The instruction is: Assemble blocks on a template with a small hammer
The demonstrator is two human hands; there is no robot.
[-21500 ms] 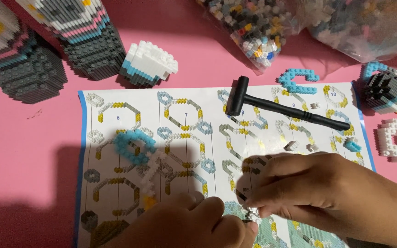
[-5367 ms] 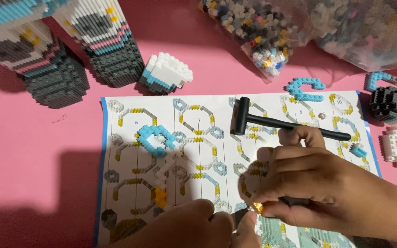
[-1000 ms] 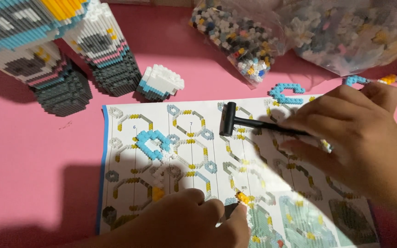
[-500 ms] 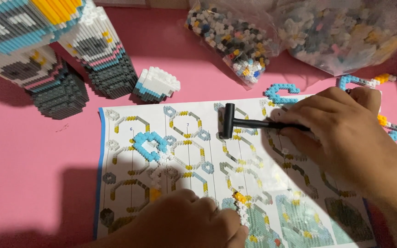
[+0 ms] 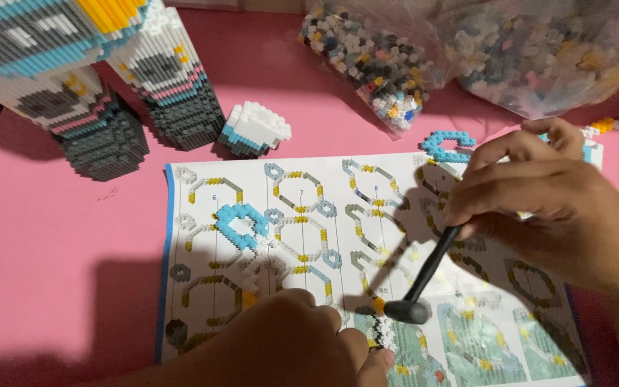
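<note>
Half a second ago the small black hammer [image 5: 424, 276] lay flat on the instruction sheet [image 5: 309, 215] with the right hand [image 5: 539, 208] over its handle; now the hand has lifted it, and its head points down near the lower middle of the sheet.

In the head view, the surface is a pink table [image 5: 59, 236], and the sheet lies flat on it with a blue left edge. The room beyond the table is dark and cannot be told. The right hand's fingers are closed around the upper end of the hammer handle. The left hand [image 5: 288, 344] rests on the lower part of the sheet, its fingers pressed together on a small brick piece [image 5: 381, 331] in black, white and yellow, just under the hammer head.

Two clear plastic bags [image 5: 531, 57] of mixed small bricks lie at the top edge; the left bag [image 5: 374, 61] comes near the sheet. Two tall brick models [image 5: 87, 79] stand at the upper left, and a small white and blue block [image 5: 256, 129] stands beside them. A light blue ring [image 5: 240, 226] of bricks lies on the sheet.

Open pink surface lies left of the sheet. The right side is crowded with the hand, a blue curved piece [image 5: 442, 147] and more bricks.
</note>
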